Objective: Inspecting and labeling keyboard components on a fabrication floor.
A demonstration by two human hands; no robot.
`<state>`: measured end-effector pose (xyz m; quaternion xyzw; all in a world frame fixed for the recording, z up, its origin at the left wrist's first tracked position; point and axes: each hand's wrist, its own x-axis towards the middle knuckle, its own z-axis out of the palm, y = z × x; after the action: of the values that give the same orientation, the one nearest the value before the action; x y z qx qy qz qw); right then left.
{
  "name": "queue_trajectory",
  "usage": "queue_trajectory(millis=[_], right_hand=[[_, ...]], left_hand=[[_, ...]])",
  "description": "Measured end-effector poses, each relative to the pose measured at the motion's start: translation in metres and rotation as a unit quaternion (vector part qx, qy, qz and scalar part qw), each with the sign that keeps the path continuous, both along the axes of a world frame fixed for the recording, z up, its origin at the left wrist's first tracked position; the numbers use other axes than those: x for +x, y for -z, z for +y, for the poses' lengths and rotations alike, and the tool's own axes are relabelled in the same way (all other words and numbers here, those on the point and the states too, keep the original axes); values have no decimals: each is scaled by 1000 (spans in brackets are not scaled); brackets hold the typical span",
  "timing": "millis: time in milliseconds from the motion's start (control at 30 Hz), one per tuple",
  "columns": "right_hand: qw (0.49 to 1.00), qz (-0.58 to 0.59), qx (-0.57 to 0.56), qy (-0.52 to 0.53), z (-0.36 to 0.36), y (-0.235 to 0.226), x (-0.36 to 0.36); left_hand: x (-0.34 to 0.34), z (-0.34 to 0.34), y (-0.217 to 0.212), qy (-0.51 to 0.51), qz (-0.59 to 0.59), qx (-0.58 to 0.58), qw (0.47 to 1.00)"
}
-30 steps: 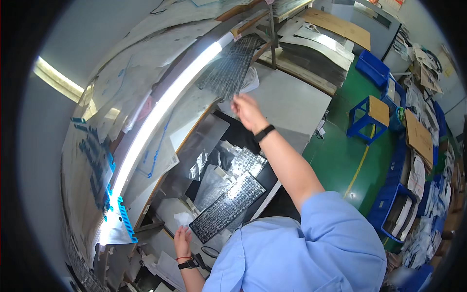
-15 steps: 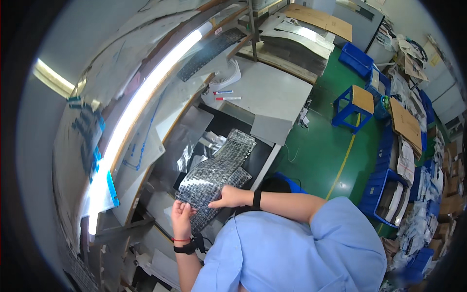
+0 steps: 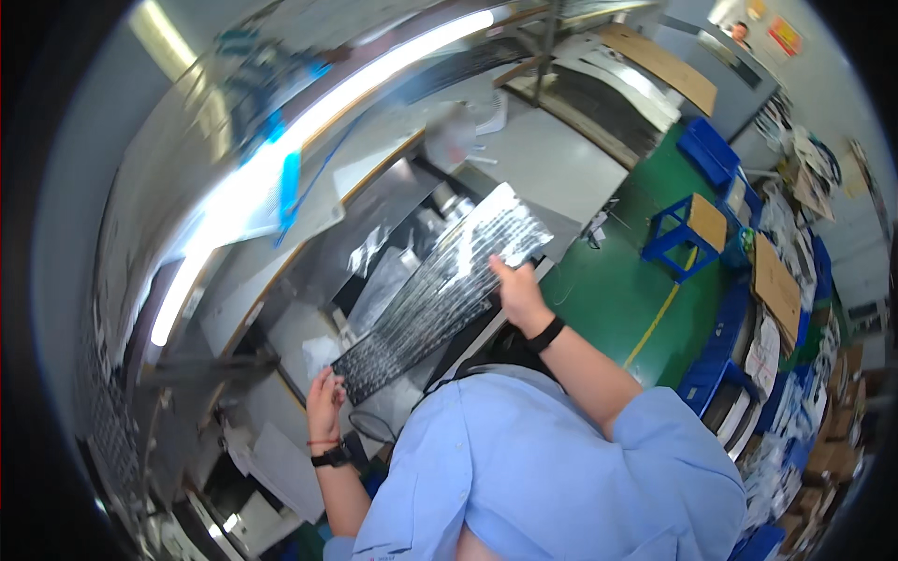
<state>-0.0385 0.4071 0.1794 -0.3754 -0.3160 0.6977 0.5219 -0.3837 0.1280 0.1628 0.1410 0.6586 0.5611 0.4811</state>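
A long flat keyboard-shaped sheet (image 3: pixel 440 292), shiny with rows of key shapes, is held up over the workbench between both hands. My left hand (image 3: pixel 324 400) grips its near left corner. My right hand (image 3: pixel 517 294) holds its right edge near the far end. Both wrists wear dark bands. Under the sheet lie more shiny sheets (image 3: pixel 383 280) in a dark recess of the bench.
A grey bench top (image 3: pixel 552 164) extends behind the sheet, with a bright light strip (image 3: pixel 309 140) above. To the right is green floor (image 3: pixel 617 290) with a blue stool topped with cardboard (image 3: pixel 687 229), blue crates (image 3: pixel 711 154) and stacked cartons.
One second ago my right hand reached far back to the bench while a keyboard lay flat. It then came back, and both hands now hold the shiny sheet lifted and stretched out.
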Motion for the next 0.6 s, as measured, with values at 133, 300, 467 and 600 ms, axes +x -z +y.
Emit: queue_trajectory(millis=[133, 300, 467, 600], right_hand=[[992, -38, 116, 35, -4, -53, 4], [924, -222, 277, -142, -51, -89, -16], [647, -322, 520, -456, -96, -72, -89], [593, -237, 431, -638, -105, -3, -117]], left_hand=[[3, -6, -1, -29, -17, 32, 999], [31, -9, -29, 19, -65, 111, 991], [62, -3, -79, 44, -211, 209, 954], [38, -13, -44, 34, -98, 96, 990]])
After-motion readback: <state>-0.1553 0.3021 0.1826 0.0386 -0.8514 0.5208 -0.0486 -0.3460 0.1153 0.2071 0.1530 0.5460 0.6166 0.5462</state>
